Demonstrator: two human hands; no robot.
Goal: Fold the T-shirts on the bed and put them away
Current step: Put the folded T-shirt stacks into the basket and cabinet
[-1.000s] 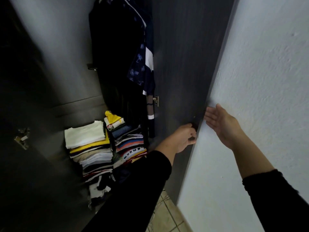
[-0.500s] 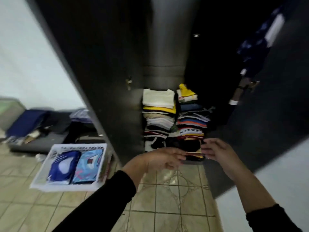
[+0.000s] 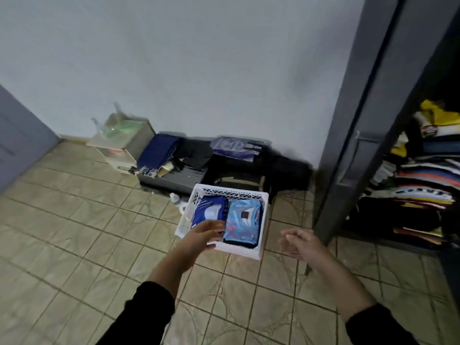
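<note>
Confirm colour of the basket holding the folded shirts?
White basket, clearest in the head view.

Both your arms are stretched out forward and down, black sleeves pulled up to about mid-forearm so the wrists are bare. Your left hand (image 3: 202,234) is reaching out ahead with the fingers extended and loose, not gripping anything. Your right hand (image 3: 300,244) hangs off to the side, well apart from the left, fingers loosely curled inward and holding nothing.
</note>
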